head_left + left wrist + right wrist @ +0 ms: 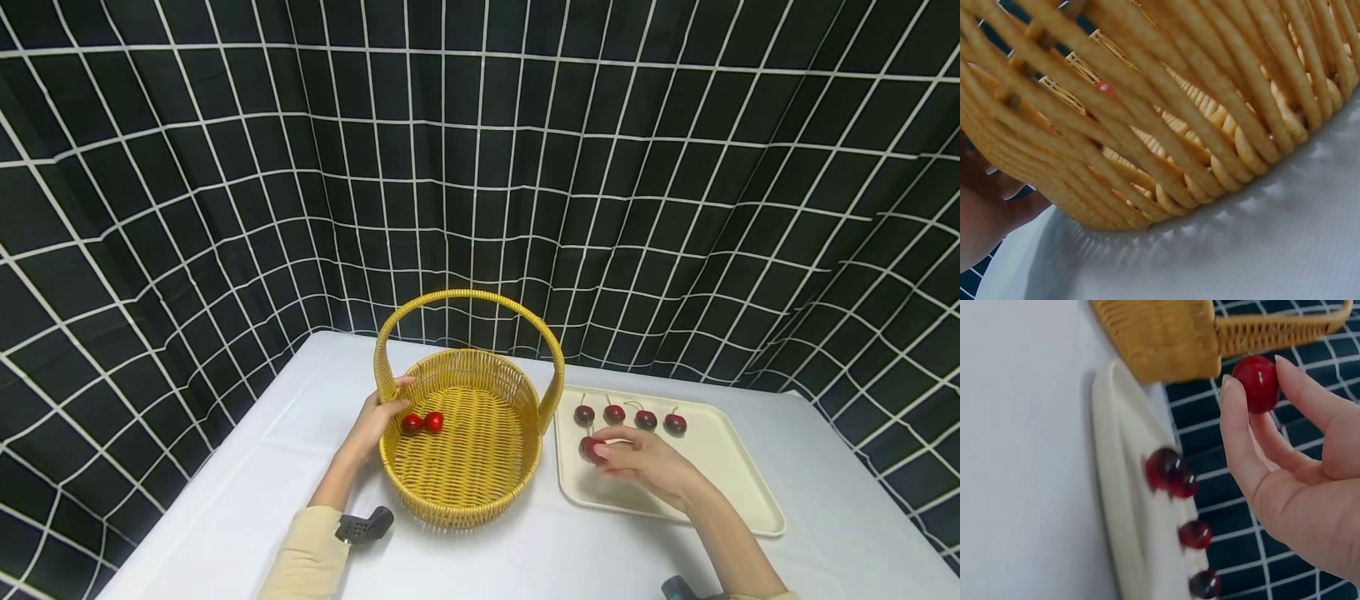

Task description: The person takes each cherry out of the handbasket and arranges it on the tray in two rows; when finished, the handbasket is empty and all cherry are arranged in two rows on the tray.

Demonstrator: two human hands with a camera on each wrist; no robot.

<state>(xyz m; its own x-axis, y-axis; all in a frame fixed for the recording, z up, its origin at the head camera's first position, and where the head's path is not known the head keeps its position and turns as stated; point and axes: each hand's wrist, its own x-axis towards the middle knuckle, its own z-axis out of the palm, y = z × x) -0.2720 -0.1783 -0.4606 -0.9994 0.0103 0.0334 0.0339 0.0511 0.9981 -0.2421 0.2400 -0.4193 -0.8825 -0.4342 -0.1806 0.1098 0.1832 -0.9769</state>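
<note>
My left hand [369, 423] grips the left side of a yellow woven basket [465, 505], fingers over the rim by the foot of its tall handle. Seen from the left wrist, the hand [988, 212] lies against the basket's woven wall [1166, 137]. Inside the basket, near that hand, sit two red cherries [434, 422]. My right hand [651, 462] pinches a shiny red cherry [1257, 384] between thumb and fingertips, raised above the left part of a cream tray [738, 492]. Another cherry on the tray, close by, is partly hidden behind the held one.
Several dark red cherries with stems [645, 419] lie in a row along the tray's back part. Tray and basket stand side by side on a white-covered table [510, 558]. A black curtain with a white grid [480, 167] hangs behind and at both sides.
</note>
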